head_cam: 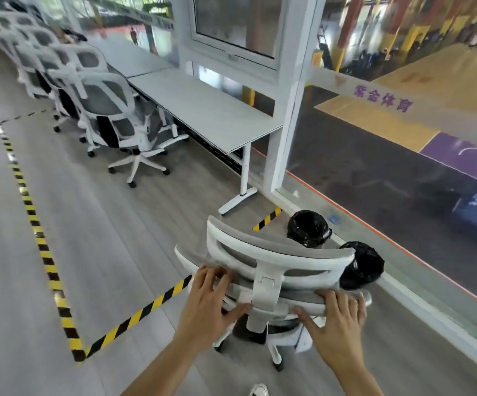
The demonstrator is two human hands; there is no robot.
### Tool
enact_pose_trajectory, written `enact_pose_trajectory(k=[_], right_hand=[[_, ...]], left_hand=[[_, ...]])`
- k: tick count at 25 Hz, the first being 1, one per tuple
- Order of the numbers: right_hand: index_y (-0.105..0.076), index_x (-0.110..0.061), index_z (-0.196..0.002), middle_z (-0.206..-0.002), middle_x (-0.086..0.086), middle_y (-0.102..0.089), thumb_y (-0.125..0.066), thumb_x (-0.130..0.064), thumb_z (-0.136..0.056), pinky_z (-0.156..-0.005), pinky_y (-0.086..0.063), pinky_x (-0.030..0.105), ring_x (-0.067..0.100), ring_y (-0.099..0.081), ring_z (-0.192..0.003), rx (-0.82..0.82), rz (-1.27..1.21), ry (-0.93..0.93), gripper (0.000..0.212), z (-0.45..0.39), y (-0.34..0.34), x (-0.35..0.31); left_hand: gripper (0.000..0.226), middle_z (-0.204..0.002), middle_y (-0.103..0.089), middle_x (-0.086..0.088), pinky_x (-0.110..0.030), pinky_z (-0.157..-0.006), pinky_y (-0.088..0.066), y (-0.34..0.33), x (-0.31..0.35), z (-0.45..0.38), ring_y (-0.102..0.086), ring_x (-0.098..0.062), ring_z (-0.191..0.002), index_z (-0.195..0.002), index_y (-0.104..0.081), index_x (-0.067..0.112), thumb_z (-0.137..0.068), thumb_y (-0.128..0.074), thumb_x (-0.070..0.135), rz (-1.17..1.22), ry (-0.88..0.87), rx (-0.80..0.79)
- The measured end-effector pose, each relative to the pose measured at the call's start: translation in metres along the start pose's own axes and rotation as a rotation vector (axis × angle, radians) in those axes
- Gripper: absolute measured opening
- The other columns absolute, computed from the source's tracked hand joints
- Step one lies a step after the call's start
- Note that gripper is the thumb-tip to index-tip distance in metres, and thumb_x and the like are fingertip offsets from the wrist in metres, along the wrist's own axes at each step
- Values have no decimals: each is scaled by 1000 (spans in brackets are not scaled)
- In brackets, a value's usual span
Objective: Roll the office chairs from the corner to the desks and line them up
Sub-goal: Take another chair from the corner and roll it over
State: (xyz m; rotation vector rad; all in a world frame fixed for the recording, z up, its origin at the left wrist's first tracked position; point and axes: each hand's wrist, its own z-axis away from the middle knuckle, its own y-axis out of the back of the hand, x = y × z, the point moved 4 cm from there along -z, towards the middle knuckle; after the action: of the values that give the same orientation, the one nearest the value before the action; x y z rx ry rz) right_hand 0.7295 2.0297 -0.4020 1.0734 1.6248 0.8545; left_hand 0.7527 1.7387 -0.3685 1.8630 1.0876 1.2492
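A white-framed office chair with grey mesh (277, 252) stands right in front of me, its back toward me. My left hand (211, 298) grips the left side of its backrest top and my right hand (337, 315) grips the right side. Its castor base (277, 358) shows below. The nearest white desk (203, 110) stretches ahead along the glass wall. Several matching chairs (109, 110) are lined up at the desks, receding to the far left.
Yellow-black hazard tape (40, 247) marks a rectangle on the grey floor, crossing just ahead of the chair. Two bins with black bags (308, 228) (363, 265) stand by the glass wall on the right. The desk's white leg (243, 190) is ahead.
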Motion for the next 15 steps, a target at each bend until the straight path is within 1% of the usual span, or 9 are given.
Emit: enact_pose_trajectory(k=[3,6,9,11,13,15], right_hand=[[-54,-30,-114,-116,-11,-52,-47,-84,-81,-124,-11,50,21,-45,-125,-41,-53,87,63,-80,-50,-54],[-55,-30,-112,-116,-13,-54,-49,-83,-81,-124,-10,47,17,-47,-122,-52,-116,197,62,-160,-103,-114],[-58,-29,-114,-115,-13,-59,-49,-82,-82,-123,-15,47,13,-50,-121,-127,-167,272,63,-250,-150,-180],[-59,-28,-118,-117,-14,-60,-44,-80,-86,-124,-15,45,12,-50,-123,-181,-177,345,63,-302,-174,-221],[-57,-29,-124,-120,-14,-59,-37,-78,-90,-124,-12,42,13,-48,-126,-249,-165,394,63,-354,-198,-263],[-55,-30,-129,-125,-11,-58,-32,-76,-92,-125,-8,40,15,-46,-131,-318,-151,444,64,-395,-220,-302]], left_hand=[[64,-121,-48,5,-41,-113,-38,15,-72,-34,-38,-22,-126,-115,-58,24,-82,-52,78,15,139,38],[60,-126,-46,7,-39,-111,-38,29,-148,-75,-35,-20,-128,-116,-55,27,-83,-54,76,-7,229,61],[58,-123,-49,7,-35,-102,-44,50,-221,-133,-40,-18,-120,-115,-55,27,-85,-49,76,-98,307,57],[60,-125,-51,5,-36,-100,-46,64,-265,-167,-44,-20,-119,-116,-55,28,-86,-43,78,-153,375,60],[57,-138,-45,3,-41,-106,-44,71,-310,-198,-41,-23,-129,-126,-50,32,-89,-40,75,-145,485,46],[55,-153,-30,1,-46,-115,-35,72,-350,-220,-28,-24,-143,-137,-41,36,-92,-40,69,-101,597,36]])
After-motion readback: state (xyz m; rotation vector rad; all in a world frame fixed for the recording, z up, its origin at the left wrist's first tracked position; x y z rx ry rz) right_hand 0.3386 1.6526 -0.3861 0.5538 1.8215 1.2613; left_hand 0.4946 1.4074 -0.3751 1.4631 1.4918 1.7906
